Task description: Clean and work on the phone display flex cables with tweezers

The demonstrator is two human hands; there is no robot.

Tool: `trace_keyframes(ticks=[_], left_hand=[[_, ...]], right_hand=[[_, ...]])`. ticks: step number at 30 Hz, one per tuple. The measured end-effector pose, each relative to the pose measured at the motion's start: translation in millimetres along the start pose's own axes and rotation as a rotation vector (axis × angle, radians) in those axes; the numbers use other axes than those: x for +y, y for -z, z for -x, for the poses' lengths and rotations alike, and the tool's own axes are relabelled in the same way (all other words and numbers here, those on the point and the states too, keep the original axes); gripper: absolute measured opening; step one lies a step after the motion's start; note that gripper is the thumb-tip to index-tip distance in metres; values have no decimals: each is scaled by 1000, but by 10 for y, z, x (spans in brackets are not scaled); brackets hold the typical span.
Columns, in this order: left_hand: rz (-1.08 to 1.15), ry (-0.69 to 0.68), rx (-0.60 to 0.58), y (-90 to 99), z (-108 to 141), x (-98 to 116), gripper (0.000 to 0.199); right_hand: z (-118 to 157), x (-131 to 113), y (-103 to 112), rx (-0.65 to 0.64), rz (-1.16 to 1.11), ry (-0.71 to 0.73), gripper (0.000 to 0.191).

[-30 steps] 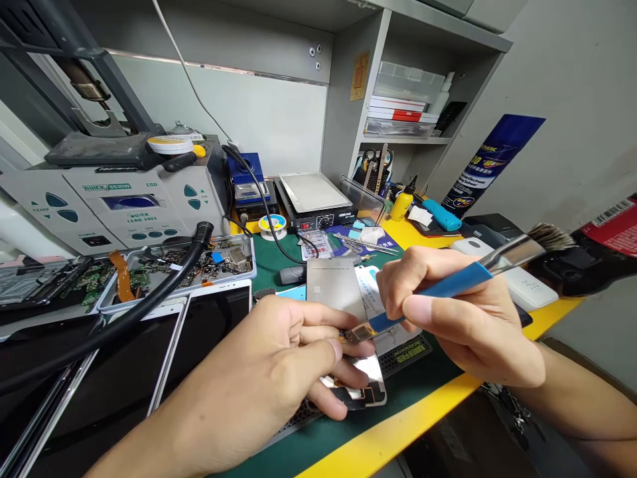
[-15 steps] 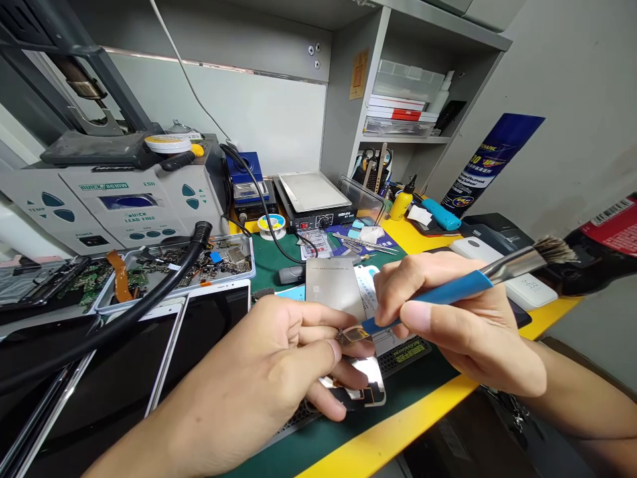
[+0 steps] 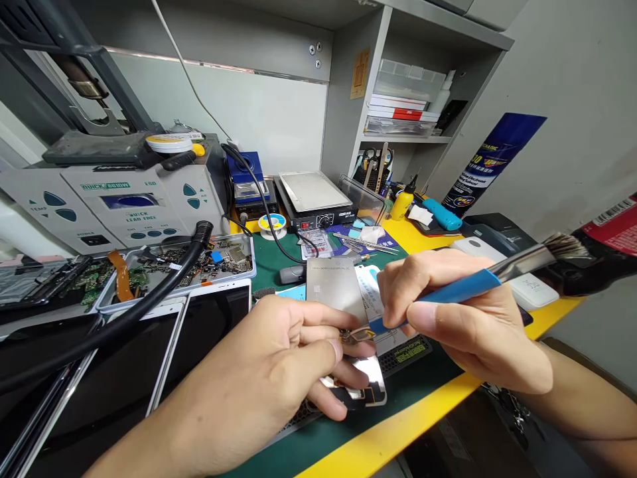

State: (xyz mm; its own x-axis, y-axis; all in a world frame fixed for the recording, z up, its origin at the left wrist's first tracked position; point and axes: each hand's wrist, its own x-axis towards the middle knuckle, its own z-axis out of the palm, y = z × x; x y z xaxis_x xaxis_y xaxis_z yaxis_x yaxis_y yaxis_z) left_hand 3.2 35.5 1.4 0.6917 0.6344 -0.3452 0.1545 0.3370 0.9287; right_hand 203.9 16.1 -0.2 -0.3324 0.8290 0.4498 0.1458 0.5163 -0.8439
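A blue-handled double-ended brush [image 3: 458,289] is gripped in my right hand [image 3: 462,318], between thumb and fingers. Its bristly end points up to the right, and its short metal-collared end reaches down to my left fingertips. My left hand [image 3: 293,372] is closed, thumb toward the fingers, around a small piece at the brush's lower tip; I cannot make out what it is. Under the left fingers lies a phone part [image 3: 375,372] with a shiny metal and black back, partly covered by the hand. Just behind stands a grey metal plate [image 3: 333,282].
At the left, a hot-air station [image 3: 134,206] stands behind a tray of circuit boards [image 3: 233,259], with a black hose [image 3: 149,309] crossing over phone screens [image 3: 209,352]. A heating plate [image 3: 318,192] sits at the back. A spray can [image 3: 490,162] and dark bottle [image 3: 612,232] are right.
My right hand and the brush have shifted slightly to the right, drawing the lower tip a little along. My left hand stays about where it was.
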Motion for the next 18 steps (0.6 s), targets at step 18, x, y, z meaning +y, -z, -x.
trace_keyframes(ticks=[18], left_hand=[[-25, 8, 2, -3, 12, 25, 21]], right_hand=[[11, 5, -2, 29, 9, 11, 15]])
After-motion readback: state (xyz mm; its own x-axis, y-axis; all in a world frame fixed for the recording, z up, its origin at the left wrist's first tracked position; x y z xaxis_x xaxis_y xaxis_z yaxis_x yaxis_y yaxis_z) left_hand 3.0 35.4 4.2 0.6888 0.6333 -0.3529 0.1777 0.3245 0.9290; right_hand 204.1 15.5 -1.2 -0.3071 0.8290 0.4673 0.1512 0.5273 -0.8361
